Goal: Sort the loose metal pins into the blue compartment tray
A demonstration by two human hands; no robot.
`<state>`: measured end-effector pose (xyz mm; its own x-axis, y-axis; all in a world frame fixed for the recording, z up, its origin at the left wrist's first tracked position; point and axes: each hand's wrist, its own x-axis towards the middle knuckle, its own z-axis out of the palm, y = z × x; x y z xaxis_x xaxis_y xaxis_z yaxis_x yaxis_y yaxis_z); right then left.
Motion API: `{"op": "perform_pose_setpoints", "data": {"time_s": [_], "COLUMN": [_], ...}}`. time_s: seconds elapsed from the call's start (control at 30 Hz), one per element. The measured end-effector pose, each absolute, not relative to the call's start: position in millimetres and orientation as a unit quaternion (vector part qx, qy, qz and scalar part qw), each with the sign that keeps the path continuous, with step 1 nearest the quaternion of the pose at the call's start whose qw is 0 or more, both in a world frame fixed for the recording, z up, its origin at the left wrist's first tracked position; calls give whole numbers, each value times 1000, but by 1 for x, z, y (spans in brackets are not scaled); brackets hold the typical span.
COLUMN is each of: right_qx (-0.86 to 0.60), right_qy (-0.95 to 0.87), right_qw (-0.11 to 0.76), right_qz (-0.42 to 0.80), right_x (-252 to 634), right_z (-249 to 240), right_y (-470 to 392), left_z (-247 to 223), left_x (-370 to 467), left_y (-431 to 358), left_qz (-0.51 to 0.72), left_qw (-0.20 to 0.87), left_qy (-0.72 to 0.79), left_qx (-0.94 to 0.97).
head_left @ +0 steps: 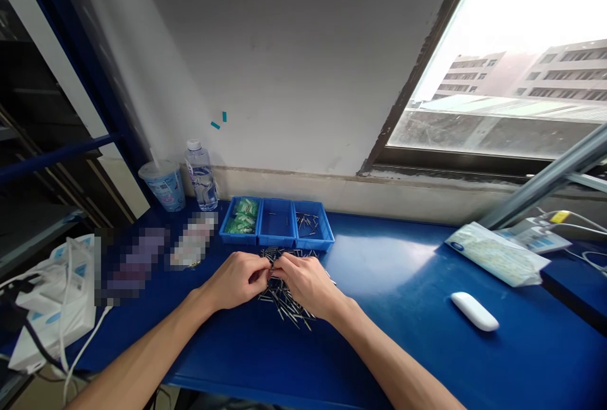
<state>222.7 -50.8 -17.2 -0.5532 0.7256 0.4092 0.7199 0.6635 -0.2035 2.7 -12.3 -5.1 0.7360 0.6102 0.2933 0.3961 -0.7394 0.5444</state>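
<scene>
Pinching a small dark piece (272, 266) between the fingers of left hand (239, 278) and right hand (306, 282).
Partly hiding the metal pins (288, 307) strewn beneath on the worktop (389, 302), just in front of the blue trays (277, 240), with bottle (203, 179) and cup (164, 187) farther left.

Over to the right of the hands, a smooth white oval case (475, 311) lies on the blue counter (398, 347), with a pale, patterned soft plastic packet (497, 254) beyond it. Up to their left stand a clear plastic bottle with a white cap (202, 177) and, just beside it, a light-blue printed cup with a straw (164, 187).
</scene>
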Motion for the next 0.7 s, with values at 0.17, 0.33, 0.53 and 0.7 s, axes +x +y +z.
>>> {"op": "perform_pose_setpoints", "data": {"time_s": [0.17, 0.33, 0.53, 0.7], "right_qx": [-406, -415, -419, -413], "right_qy": [-876, -872, -872, -869], "right_qw": [261, 261, 252, 271], "right_qz": [26, 13, -4, -8], "right_x": [224, 220, 219, 222], "right_z": [-17, -16, -13, -13], "right_y": [-51, -51, -52, -52], "left_z": [-5, -5, -3, -2], "left_x": [3, 2, 3, 4], "left_y": [-12, -12, -10, -11], "left_qz": [236, 239, 242, 255], "left_qw": [240, 232, 237, 248], "left_qy": [280, 286, 285, 287], "left_qx": [899, 898, 897, 890]}}
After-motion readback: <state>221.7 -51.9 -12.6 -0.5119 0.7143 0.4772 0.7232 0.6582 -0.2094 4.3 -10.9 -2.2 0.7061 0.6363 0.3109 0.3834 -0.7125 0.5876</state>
